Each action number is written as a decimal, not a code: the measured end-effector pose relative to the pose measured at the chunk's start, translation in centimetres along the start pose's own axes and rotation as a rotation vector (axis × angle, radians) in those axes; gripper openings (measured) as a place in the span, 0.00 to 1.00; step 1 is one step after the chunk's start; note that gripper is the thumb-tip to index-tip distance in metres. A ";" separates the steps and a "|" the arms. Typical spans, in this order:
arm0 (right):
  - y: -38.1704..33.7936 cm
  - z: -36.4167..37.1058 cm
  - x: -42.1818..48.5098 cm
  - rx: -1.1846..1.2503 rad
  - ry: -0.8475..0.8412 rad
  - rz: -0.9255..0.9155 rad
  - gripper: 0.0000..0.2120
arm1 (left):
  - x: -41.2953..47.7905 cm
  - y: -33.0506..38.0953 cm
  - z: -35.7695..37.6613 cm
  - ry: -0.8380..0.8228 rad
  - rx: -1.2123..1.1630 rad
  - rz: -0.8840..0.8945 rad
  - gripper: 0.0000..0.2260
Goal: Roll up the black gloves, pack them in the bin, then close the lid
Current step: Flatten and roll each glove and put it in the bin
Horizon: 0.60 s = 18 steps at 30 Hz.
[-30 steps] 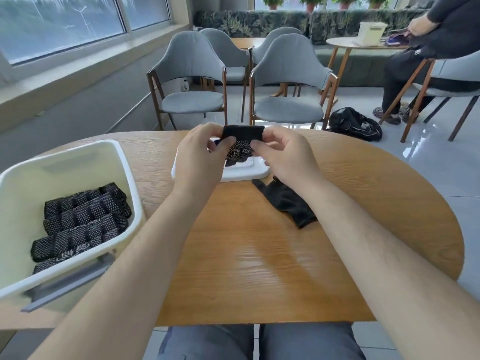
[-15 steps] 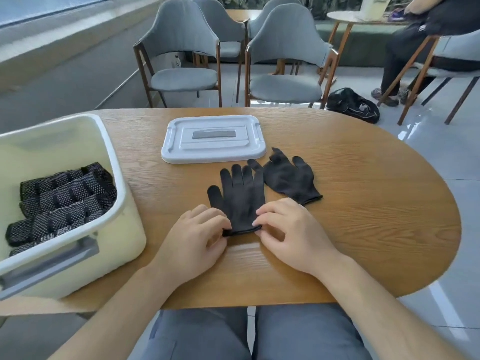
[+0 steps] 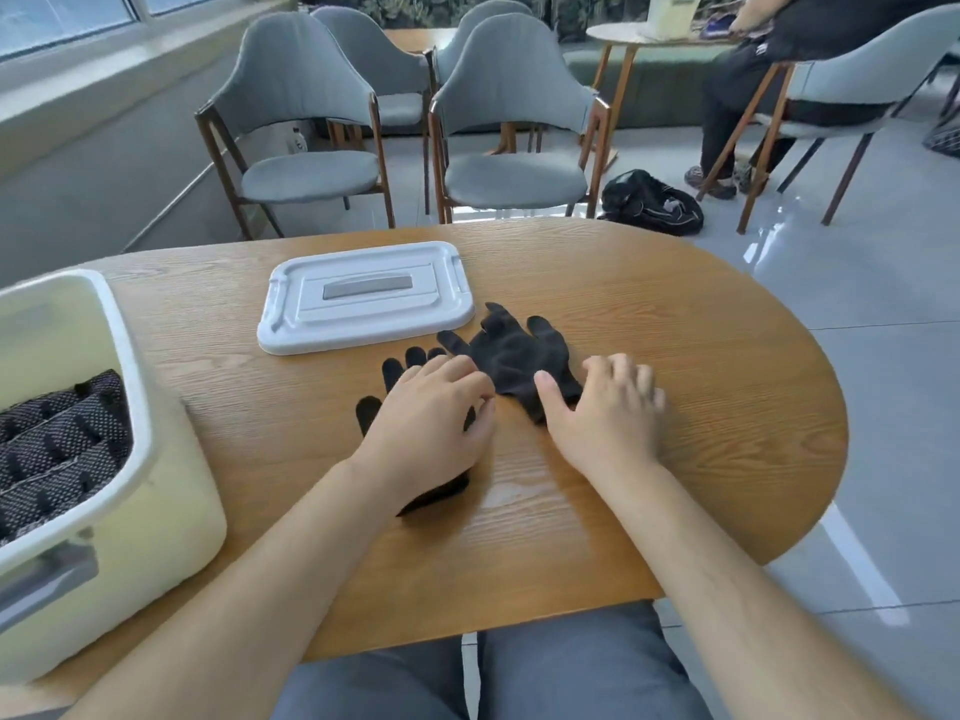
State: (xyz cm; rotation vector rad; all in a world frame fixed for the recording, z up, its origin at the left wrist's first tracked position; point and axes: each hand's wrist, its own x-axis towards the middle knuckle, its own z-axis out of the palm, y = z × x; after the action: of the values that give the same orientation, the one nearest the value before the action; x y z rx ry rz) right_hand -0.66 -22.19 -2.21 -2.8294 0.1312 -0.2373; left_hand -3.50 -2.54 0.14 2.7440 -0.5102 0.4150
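Two black gloves lie flat on the wooden table (image 3: 701, 407). My left hand (image 3: 431, 423) rests palm down on the near glove (image 3: 395, 370); only its fingertips, thumb and cuff show around the hand. My right hand (image 3: 605, 415) lies flat beside the second glove (image 3: 514, 356), the thumb touching its cuff. The cream bin (image 3: 130, 376) stands open at the left with several rolled gloves (image 3: 57, 444) inside. Its white lid (image 3: 363, 296) lies flat on the table behind the gloves.
Grey chairs (image 3: 511, 122) stand beyond the table's far edge. A black bag (image 3: 649, 200) lies on the floor at the right. A seated person (image 3: 753, 70) is at a small round table in the far right.
Both hands let go of the near glove's cuff. The left hand moved forward onto that glove and the right hand shifted right to the second glove's cuff.
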 end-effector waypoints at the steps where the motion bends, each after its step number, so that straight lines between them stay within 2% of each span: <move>1: 0.1 0.1 0.0 0.006 -0.002 0.010 0.32 | 0.9 0.5 0.3 -0.021 0.014 0.016 0.10; 5: 0.7 0.5 0.0 0.129 -0.027 -0.078 0.16 | 2.8 1.5 1.8 -0.100 0.042 0.035 0.12; 10: 1.2 -0.3 0.3 0.277 -0.003 -0.153 0.08 | 2.2 1.6 3.4 -0.134 0.092 0.067 0.14; 14: 1.4 -1.2 0.3 0.347 -0.012 -0.161 0.06 | 2.4 1.9 3.6 -0.100 0.063 0.031 0.13; 18: 1.4 -1.8 0.0 0.398 -0.093 -0.127 0.14 | 3.1 2.5 3.1 -0.103 0.024 0.014 0.13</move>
State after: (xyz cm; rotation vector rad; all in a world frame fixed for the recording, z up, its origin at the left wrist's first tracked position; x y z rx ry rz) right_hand -1.06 -24.02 -0.95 -2.4483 -0.1062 -0.1397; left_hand -1.03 -6.78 -1.06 2.7969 -0.5538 0.2865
